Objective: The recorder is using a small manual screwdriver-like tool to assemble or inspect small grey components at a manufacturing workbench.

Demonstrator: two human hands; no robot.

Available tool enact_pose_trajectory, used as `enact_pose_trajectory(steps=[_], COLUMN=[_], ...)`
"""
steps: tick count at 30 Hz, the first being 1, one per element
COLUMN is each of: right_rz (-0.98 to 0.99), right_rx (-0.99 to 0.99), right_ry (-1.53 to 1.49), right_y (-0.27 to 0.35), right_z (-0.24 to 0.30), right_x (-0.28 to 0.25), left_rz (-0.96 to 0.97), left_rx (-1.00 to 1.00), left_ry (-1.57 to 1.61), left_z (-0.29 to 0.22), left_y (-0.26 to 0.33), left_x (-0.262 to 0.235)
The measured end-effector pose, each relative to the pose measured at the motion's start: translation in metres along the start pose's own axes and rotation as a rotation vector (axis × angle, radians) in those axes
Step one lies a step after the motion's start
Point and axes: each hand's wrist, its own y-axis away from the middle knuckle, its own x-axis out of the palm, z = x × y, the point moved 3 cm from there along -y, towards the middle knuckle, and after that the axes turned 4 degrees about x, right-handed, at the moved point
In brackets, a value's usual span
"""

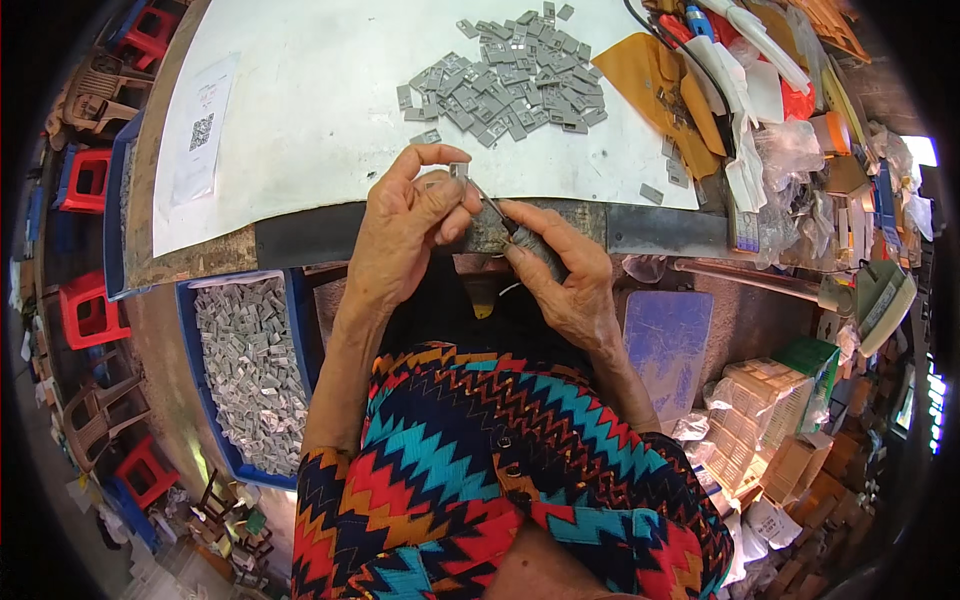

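Above the front edge of the workbench, my left hand is closed, pinching a small grey rectangular piece between thumb and forefinger. My right hand grips the grey handle of a slim hand tool. Its thin dark shaft points up and left toward the piece; whether the tip touches it is too small to tell. Farther back, a heap of similar grey pieces is spread on the white sheet that covers the bench. A few more grey pieces lie apart at the sheet's right side.
To my lower left stands a blue bin full of small grey pieces. A paper in a clear sleeve lies on the sheet's left. Brown paper and plastic bags crowd the right side. Red stools stand at far left.
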Motion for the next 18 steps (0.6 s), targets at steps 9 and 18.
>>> enact_pose_trajectory(steps=[9, 18], right_rz=[0.011, 0.001], right_rx=[-0.056, -0.077], right_ry=[0.101, 0.1], right_y=[-0.0044, -0.0045], right_z=[-0.0023, -0.0067], right_x=[0.0041, 0.0048], left_rz=[-0.133, -0.144], left_rx=[0.131, 0.152], left_ry=[-0.554, -0.71], left_z=[-0.0046, -0.0051], left_y=[0.0056, 0.0073], left_x=[0.0006, 0.0022])
